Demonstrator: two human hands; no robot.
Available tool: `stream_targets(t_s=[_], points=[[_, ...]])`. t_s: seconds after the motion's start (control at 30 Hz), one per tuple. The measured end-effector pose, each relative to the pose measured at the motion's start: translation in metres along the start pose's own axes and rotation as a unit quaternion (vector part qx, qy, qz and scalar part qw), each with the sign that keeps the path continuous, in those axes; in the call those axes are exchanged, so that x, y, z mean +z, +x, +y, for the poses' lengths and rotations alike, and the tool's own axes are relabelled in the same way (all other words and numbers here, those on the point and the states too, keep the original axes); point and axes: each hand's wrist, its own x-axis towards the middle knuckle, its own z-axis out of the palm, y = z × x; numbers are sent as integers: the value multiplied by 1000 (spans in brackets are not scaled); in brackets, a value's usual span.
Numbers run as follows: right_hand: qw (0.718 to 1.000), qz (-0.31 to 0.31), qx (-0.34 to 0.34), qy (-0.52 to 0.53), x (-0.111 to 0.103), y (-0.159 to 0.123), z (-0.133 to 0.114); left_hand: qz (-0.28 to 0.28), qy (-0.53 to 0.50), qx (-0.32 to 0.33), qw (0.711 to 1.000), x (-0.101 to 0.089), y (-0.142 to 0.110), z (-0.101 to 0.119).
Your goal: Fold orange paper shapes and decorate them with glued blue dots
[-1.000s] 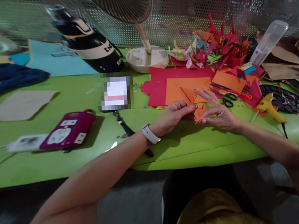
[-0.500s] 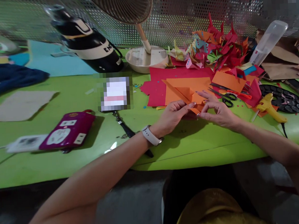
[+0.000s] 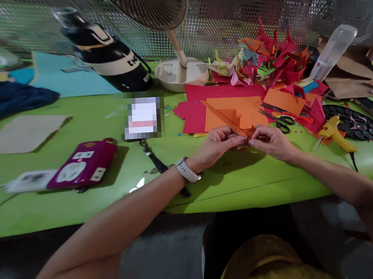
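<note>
Clamping thumbs and fingers of the left hand [image 3: 216, 145] and the right hand [image 3: 273, 142] on a small, folded piece of bright orange paper [image 3: 236, 126], with the fingertips close together at its near end. Covering part of the folds with the fingers, with a long pointed flap [image 3: 214, 109] jutting away to the upper left. Holding the paper over the lime-green counter [image 3: 226, 191], across the near edge of a flat rectangular orange paper sheet [image 3: 252, 107]. Not showing clearly any contact between the folded piece and that sheet. Wearing a white perforated-strap watch [image 3: 187, 170] on the left wrist. Having black-handled metal scissors [image 3: 282, 120] near the right hand, and a yellow plastic glue gun [image 3: 333, 132] farther right, beside a round black compartmented tray [image 3: 361, 131]. Facing a larger crimson paper sheet [image 3: 215, 91] under the flat orange one, and a tangled heap of red, orange, yellow and green folded paper shapes [image 3: 273, 60] beyond.
</note>
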Motion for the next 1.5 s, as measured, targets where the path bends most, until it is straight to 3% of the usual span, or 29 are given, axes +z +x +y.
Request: stream_targets(t_s=[0.73,1.5], points=[[995,-18,79,61,-2,-1,-11,-23,60,-8,998,2,-1,1],[994,-31,89,62,-3,0,-12,-51,73,0,996,3,-2,5]])
